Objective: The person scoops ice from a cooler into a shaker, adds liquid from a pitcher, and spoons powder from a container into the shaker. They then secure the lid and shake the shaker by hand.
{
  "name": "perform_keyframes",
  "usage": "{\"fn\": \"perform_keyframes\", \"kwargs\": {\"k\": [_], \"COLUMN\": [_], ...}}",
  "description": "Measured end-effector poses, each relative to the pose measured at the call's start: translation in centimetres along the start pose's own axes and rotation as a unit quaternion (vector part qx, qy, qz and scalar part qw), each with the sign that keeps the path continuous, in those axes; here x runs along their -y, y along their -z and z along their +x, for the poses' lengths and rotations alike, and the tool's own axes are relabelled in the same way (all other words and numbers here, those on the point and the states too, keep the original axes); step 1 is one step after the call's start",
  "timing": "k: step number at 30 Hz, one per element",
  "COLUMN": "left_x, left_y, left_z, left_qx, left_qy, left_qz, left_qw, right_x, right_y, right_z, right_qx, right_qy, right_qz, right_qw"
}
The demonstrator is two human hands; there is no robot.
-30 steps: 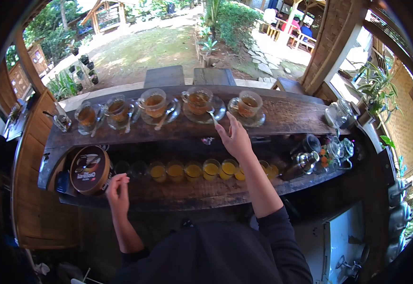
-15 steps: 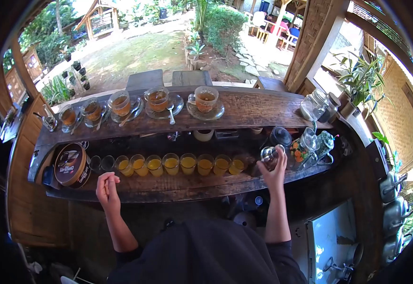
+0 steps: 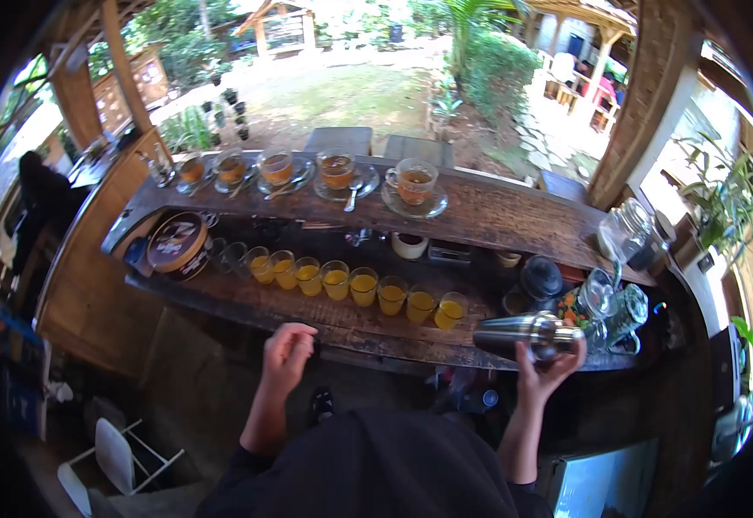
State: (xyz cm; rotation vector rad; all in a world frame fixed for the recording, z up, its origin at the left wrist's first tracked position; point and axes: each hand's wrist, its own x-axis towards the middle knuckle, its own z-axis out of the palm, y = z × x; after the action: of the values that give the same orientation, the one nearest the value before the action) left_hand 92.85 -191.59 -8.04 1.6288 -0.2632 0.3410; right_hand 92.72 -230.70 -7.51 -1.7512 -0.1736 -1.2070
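My right hand (image 3: pixel 549 371) grips a shiny metal cocktail shaker (image 3: pixel 514 335) around its top end. The shaker lies on its side in the air, over the front edge of the lower counter. My left hand (image 3: pixel 288 352) hovers at that edge further left, fingers curled in and nothing visible in them. Behind my hands stands a row of small glasses of yellow drink (image 3: pixel 363 288), several in number. The rightmost yellow-filled glass (image 3: pixel 450 311) is just left of the shaker. Two glasses without yellow drink (image 3: pixel 234 255) stand at the row's left end.
On the raised wooden shelf (image 3: pixel 514 207) are several glass cups of brown drink (image 3: pixel 337 171) on saucers. A round brown tin (image 3: pixel 176 243) sits at the left. Jars (image 3: pixel 625 230) and glass jugs (image 3: pixel 599 298) crowd the right side. A white chair (image 3: pixel 116 453) stands lower left.
My view has swung left, so the counter sits further right in it. The shaker, upright before, now lies sideways in my right hand and is nearer me. My left hand remains curled.
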Motion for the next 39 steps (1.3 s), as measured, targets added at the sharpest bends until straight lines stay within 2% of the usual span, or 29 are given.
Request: {"fn": "perform_keyframes", "kwargs": {"k": [2,3,4,5,6,7,8,9,11,12,13,14,16,17,19,21,23,24,25,27,28,32,34,39], "left_x": [-0.1,-0.9,-2.0,-3.1,-4.4,-5.9,-6.7,-6.9,-6.9,-5.4,-4.5,-3.8,-3.5,-3.3,-3.5,-3.9,-4.2,-4.4,-4.5,-4.6,-5.3,-5.0,-4.7,-4.3], "left_y": [-1.3,-1.8,-2.4,-2.8,-3.2,-3.4,-3.6,-3.8,-3.5,-2.8,-2.0,-1.0,1.2,2.3,4.6,7.1,10.7,12.6,14.6,18.4,20.1,25.1,27.4,31.9], "left_z": [-1.5,-2.0,-2.2,-2.1,-2.0,-1.9,-2.0,-2.3,-2.5,-3.1,-3.8,-4.3,-5.0,-5.1,-5.2,-5.5,-5.7,-5.8,-6.1,-6.5,-6.6,-6.7,-6.8,-6.0], "left_qx": [0.063,0.046,0.078,0.108,0.088,0.117,0.146,0.125,0.175,0.16,0.155,0.141,0.118,0.109,0.115,0.086,0.042,0.007,0.0,-0.082,-0.091,-0.121,-0.144,-0.125], "left_qy": [0.017,0.02,0.026,0.03,0.027,0.023,0.016,0.013,-0.035,0.026,0.023,0.022,0.014,0.013,0.01,-0.001,-0.02,-0.031,-0.03,-0.049,-0.048,-0.058,-0.07,-0.09], "left_qz": [0.015,0.021,-0.009,-0.038,-0.033,-0.11,-0.185,-0.179,-0.082,-0.121,-0.115,-0.118,-0.116,-0.116,-0.078,-0.067,-0.003,0.03,0.033,0.116,0.145,0.142,0.202,0.224], "left_qw": [0.998,0.999,0.997,0.993,0.995,0.987,0.972,0.976,0.98,0.979,0.981,0.983,0.986,0.987,0.99,0.994,0.999,0.999,0.999,0.989,0.984,0.981,0.966,0.963], "right_x": [3.0,4.2,5.3,6.4,7.7,9.1,10.4,11.5,13.1,13.8,14.3,14.8,15.8,16.6,18.4,20.0,22.0,23.0,24.2,26.6,28.2,31.4,32.4,34.2], "right_y": [0.4,-0.1,-0.8,-1.9,-3.6,-5.4,-6.8,-9.0,-13.0,-13.9,-14.7,-15.5,-17.1,-18.0,-20.2,-22.7,-25.2,-26.7,-28.1,-31.0,-32.6,-38.0,-39.9,-42.9], "right_z": [2.9,4.1,4.9,5.4,5.7,5.6,5.4,3.8,0.7,0.0,-0.4,-0.6,-0.9,-0.9,-1.2,-2.1,-3.4,-4.1,-4.8,-6.6,-7.5,-10.6,-11.5,-13.1], "right_qx": [0.019,0.036,0.065,0.093,0.138,0.183,0.252,0.27,0.308,0.346,0.383,0.381,0.465,0.47,0.485,0.489,0.539,0.542,0.531,0.51,0.476,0.437,0.434,0.392], "right_qy": [0.028,0.066,0.087,0.109,0.134,0.159,0.166,0.161,0.178,0.173,0.169,0.173,0.149,0.151,0.051,0.04,-0.073,-0.072,-0.116,-0.204,-0.202,-0.161,-0.148,-0.11], "right_qz": [0.1,0.162,0.224,0.286,0.336,0.386,0.371,0.403,0.432,0.415,0.395,0.401,0.403,0.406,0.49,0.491,0.473,0.477,0.48,0.481,0.498,0.545,0.55,0.56], "right_qw": [0.994,0.984,0.969,0.948,0.922,0.89,0.879,0.859,0.829,0.823,0.817,0.815,0.774,0.769,0.723,0.72,0.693,0.688,0.688,0.683,0.696,0.697,0.698,0.722]}}
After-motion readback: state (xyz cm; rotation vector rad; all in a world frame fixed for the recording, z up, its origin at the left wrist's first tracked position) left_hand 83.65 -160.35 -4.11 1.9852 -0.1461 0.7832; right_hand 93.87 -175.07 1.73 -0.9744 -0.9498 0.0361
